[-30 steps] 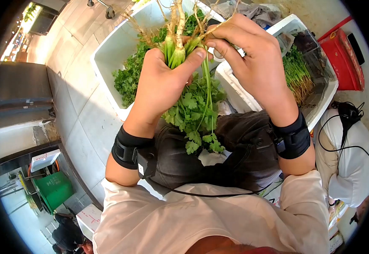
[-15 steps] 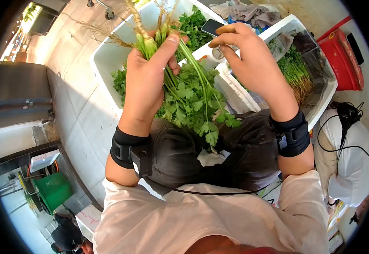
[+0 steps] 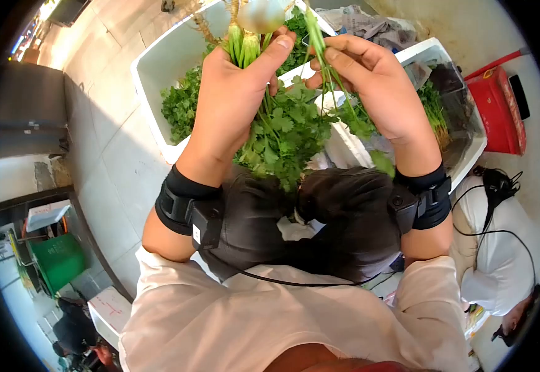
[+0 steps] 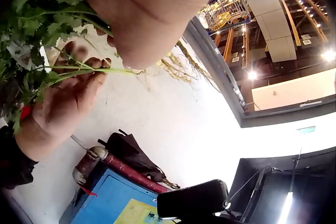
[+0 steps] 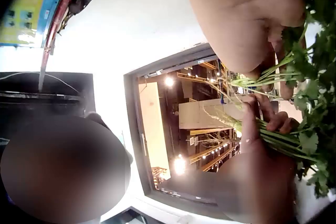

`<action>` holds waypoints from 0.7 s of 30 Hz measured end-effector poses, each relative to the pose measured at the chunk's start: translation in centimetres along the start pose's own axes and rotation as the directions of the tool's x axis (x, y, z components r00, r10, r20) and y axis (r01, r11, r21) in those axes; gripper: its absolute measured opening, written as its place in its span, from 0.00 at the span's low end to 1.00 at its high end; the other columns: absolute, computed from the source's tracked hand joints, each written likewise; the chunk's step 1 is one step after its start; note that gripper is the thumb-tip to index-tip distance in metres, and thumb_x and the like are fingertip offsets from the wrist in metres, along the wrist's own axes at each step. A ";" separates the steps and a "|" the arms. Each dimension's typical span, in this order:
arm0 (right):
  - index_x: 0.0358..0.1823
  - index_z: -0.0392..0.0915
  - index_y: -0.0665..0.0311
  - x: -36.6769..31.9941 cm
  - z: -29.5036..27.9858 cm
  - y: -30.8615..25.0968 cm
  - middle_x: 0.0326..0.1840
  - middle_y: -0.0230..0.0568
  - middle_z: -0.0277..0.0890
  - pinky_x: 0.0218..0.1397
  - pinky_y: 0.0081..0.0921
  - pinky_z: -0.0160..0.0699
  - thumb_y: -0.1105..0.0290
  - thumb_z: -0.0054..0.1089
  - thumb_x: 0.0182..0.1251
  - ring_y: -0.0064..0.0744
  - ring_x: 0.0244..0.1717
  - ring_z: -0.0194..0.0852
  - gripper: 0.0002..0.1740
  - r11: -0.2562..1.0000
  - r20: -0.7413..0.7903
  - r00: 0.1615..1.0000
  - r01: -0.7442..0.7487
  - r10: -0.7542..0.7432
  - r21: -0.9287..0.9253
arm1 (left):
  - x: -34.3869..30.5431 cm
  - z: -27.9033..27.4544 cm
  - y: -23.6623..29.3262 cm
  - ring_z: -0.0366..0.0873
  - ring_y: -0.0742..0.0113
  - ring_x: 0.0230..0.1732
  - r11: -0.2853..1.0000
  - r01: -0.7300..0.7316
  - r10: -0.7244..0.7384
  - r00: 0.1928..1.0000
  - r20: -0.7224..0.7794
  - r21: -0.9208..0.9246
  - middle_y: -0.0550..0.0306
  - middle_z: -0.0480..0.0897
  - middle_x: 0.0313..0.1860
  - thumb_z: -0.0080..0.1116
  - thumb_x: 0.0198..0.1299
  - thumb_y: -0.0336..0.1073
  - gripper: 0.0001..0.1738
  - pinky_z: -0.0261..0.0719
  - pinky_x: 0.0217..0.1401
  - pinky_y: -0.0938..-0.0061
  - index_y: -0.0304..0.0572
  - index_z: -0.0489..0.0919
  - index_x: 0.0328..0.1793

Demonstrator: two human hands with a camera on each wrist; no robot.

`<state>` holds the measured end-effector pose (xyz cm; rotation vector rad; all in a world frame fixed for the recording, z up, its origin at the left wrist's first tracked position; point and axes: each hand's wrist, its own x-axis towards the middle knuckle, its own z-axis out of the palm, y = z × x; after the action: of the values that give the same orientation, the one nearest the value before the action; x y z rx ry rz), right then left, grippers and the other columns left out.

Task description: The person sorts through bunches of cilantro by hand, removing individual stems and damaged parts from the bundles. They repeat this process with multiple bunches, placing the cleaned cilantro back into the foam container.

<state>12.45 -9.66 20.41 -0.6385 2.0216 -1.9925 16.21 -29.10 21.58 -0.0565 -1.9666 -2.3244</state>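
In the head view my left hand [image 3: 230,96] grips a bunch of coriander [image 3: 292,133] round its pale stems, thumb across the front. The roots point up and away; the leaves hang down over my lap. To the right, my right hand [image 3: 378,84] pinches a few thin coriander stems [image 3: 317,46] between thumb and fingers, apart from the main bunch. The left wrist view shows the right hand [image 4: 68,95] with these stems across its fingertips. In the right wrist view the left hand [image 5: 268,155] is wrapped round the bunch's stems.
A white foam box [image 3: 149,65] with leafy coriander stands in front. At the right is another white box [image 3: 478,133] holding rooted greens. Beyond it is a red container [image 3: 499,111]. Another person in white [image 3: 499,266] is at the far right.
My left hand swung left with the bunch, then came back right. My right hand left the bunch's roots, hung loose half a second ago, and now pinches a few separate stems.
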 end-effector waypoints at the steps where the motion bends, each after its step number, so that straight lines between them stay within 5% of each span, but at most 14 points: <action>1: 0.55 0.82 0.70 0.2 -0.5 -0.4 0.45 0.35 0.86 0.50 0.20 0.80 0.69 0.57 0.78 0.23 0.43 0.86 0.13 1.000 0.027 1.000 -0.004 0.005 -0.030 | -0.1 0.2 -0.2 0.71 0.80 0.32 0.999 -0.013 0.013 1.000 -0.024 -0.030 0.60 0.86 0.48 0.65 0.70 0.39 0.16 0.74 0.35 0.78 0.38 0.82 0.58; 3: 0.57 0.81 0.70 0.1 -0.6 -0.8 0.47 0.35 0.86 0.49 0.21 0.80 0.68 0.57 0.79 0.23 0.44 0.86 0.14 0.973 -0.022 0.992 -0.115 0.122 0.202 | 0.1 -0.3 -0.3 0.71 0.79 0.30 0.997 0.006 -0.003 0.999 -0.047 0.075 0.63 0.85 0.42 0.66 0.69 0.39 0.16 0.72 0.34 0.78 0.37 0.83 0.57; 9: 0.58 0.80 0.66 0.5 -1.4 -0.1 0.45 0.32 0.85 0.39 0.22 0.73 0.66 0.55 0.80 0.20 0.41 0.81 0.14 0.974 -0.119 0.990 -0.053 0.081 0.218 | 0.3 -1.5 -0.2 0.79 0.77 0.34 0.917 0.012 0.022 0.996 -0.082 0.399 0.62 0.86 0.36 0.70 0.64 0.39 0.16 0.78 0.39 0.75 0.33 0.85 0.50; 13: 0.57 0.81 0.64 0.3 -1.0 -0.9 0.44 0.31 0.85 0.40 0.23 0.72 0.66 0.54 0.80 0.20 0.41 0.82 0.13 0.965 -0.047 0.989 -0.127 0.141 0.230 | 0.1 -1.4 -0.9 0.73 0.82 0.32 0.925 -0.039 0.046 0.999 -0.011 0.377 0.68 0.83 0.35 0.68 0.67 0.36 0.16 0.71 0.34 0.80 0.35 0.84 0.56; 15: 0.57 0.81 0.63 0.3 -0.6 -1.0 0.44 0.30 0.86 0.40 0.23 0.72 0.65 0.55 0.80 0.21 0.41 0.82 0.13 0.962 -0.059 0.988 -0.128 0.146 0.241 | 0.1 -0.7 -1.0 0.75 0.81 0.33 0.983 -0.042 0.035 0.998 0.045 0.176 0.65 0.86 0.39 0.68 0.67 0.37 0.16 0.74 0.36 0.80 0.35 0.85 0.56; 16: 0.57 0.81 0.63 0.3 -0.3 -1.2 0.44 0.31 0.86 0.40 0.22 0.73 0.65 0.55 0.80 0.21 0.41 0.82 0.13 0.960 -0.074 0.984 -0.140 0.162 0.244 | 0.3 -1.1 -0.9 0.78 0.80 0.36 0.943 -0.004 -0.028 0.995 0.091 0.333 0.62 0.88 0.43 0.69 0.67 0.37 0.16 0.77 0.39 0.79 0.35 0.85 0.56; 21: 0.59 0.80 0.64 0.4 -0.3 -0.4 0.46 0.32 0.85 0.40 0.22 0.76 0.65 0.57 0.79 0.21 0.43 0.83 0.15 0.961 -0.055 0.988 -0.124 0.141 0.245 | 0.1 -0.5 -1.0 0.76 0.81 0.32 0.945 -0.108 0.072 0.990 0.125 0.309 0.65 0.86 0.38 0.69 0.67 0.39 0.15 0.74 0.35 0.80 0.37 0.86 0.53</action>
<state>12.02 -9.54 20.84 -0.3733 1.7672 -2.1614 16.00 -29.41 20.53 -0.2520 -2.3113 -1.9638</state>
